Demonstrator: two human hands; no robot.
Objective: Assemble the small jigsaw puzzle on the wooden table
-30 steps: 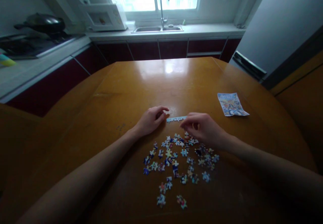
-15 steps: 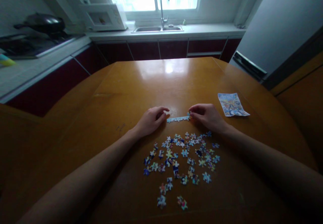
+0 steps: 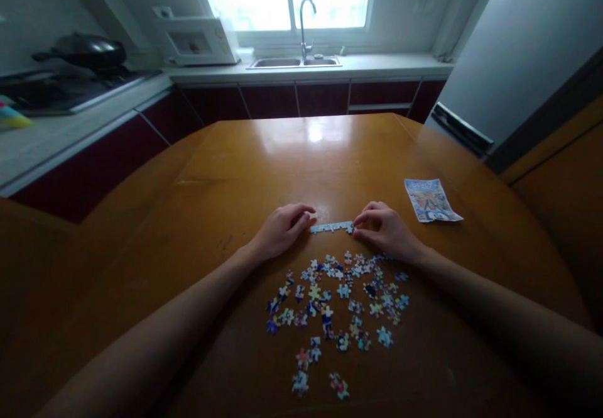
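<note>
Multicoloured loose pieces (image 3: 315, 291) lie nearer than the pale-blue joined strip (image 3: 330, 227). At its left end, the left hand (image 3: 281, 229) curves palm-down, thumb and forefinger apart, open. At its right end, the right hand (image 3: 387, 232) bends its thumb and forefinger close together; whether they grip is unclear. Both forearms run out of view. Right of the strip and slightly beyond lies a printed sheet (image 3: 431, 200), its details blurred.

One left hand (image 3: 281, 231), one right hand (image 3: 389, 232), one joined puzzle strip (image 3: 330, 227) and one printed sheet (image 3: 431, 200) are at one wooden table (image 3: 264, 173), with dozens of loose jigsaw pieces (image 3: 343, 290), too crowded to count exactly. Beyond are one faucet (image 3: 302, 31), two sink basins (image 3: 277, 63), one microwave (image 3: 200, 42), one wok (image 3: 92, 51), one window (image 3: 249, 0) and one refrigerator (image 3: 499, 53).
</note>
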